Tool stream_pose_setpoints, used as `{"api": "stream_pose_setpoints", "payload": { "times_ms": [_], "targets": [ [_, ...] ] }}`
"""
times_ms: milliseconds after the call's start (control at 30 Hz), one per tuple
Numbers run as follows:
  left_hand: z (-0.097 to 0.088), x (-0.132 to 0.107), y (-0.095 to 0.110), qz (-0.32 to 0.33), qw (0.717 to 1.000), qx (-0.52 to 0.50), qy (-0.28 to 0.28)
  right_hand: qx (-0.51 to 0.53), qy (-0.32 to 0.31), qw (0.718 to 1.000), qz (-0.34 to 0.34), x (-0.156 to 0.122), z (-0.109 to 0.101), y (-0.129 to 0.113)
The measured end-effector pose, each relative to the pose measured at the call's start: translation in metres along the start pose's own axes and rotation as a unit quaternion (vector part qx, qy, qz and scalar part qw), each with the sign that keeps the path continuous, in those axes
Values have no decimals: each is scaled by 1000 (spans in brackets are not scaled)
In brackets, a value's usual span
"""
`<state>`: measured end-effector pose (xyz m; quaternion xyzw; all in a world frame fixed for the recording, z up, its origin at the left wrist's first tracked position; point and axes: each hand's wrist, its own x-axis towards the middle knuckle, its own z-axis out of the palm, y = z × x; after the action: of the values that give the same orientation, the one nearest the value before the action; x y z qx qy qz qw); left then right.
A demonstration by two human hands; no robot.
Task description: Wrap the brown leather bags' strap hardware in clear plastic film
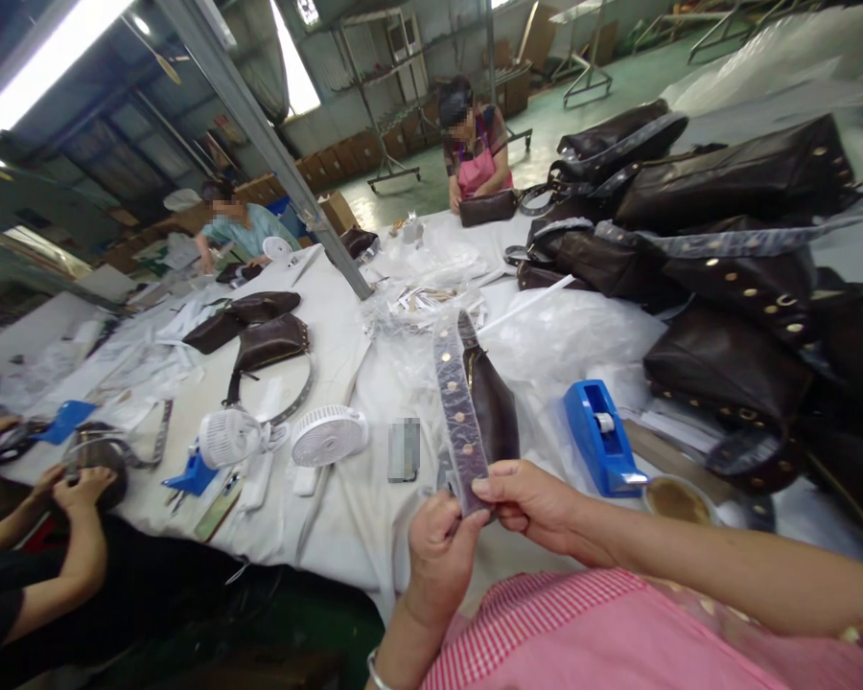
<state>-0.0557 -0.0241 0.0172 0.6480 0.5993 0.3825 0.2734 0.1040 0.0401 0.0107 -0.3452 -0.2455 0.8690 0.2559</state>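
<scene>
I see left hand (438, 551) and right hand (528, 498), each grip pinching the low end of the film-wrapped strap (458, 412) (it points to 12 o'clock over the desk (345, 316)); I judge the slick film may slip.

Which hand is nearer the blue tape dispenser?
Right. The right hand pinches the strap just left of the tape dispenser; the left hand grips the strap's end, farther left and lower.

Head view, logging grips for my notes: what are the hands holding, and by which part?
The left hand and right hand both pinch the film-wrapped studded strap at its near, lower end.
</scene>
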Motion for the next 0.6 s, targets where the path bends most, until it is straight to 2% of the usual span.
{"api": "stream_pose_setpoints", "payload": {
  "times_ms": [67,133,233,300,367,400,433,467,533,567,600],
  "targets": [
    [2,-2,-1,17,1000,14,14,1,12,1000,4,1,-1,2],
    [2,-2,-3,10,1000,8,10,-63,26,997,-20,0,-2,0],
    [0,0,-8,-71,992,-94,-45,-227,38,967,-110,-3,-2,-5],
    [-1,3,-11,-169,952,-247,-61,-332,33,925,-180,-5,-2,-6],
    [1,6,-11,-264,880,-392,-46,-418,23,873,-251,-4,-4,-4],
    [2,8,-10,-298,847,-438,-34,-455,18,843,-288,-4,-6,-1],
    [4,10,-9,-319,826,-464,-23,-489,12,811,-322,-3,-8,1],
    [6,11,-7,-329,817,-472,-15,-518,6,780,-351,-3,-10,3],
    [8,12,-5,-326,827,-457,0,-557,-5,735,-387,-3,-13,5],
    [8,12,-4,-318,841,-437,5,-563,-12,727,-393,-3,-15,4],
    [8,11,-3,-312,859,-406,10,-559,-22,731,-389,-3,-16,2]
  ]
}}
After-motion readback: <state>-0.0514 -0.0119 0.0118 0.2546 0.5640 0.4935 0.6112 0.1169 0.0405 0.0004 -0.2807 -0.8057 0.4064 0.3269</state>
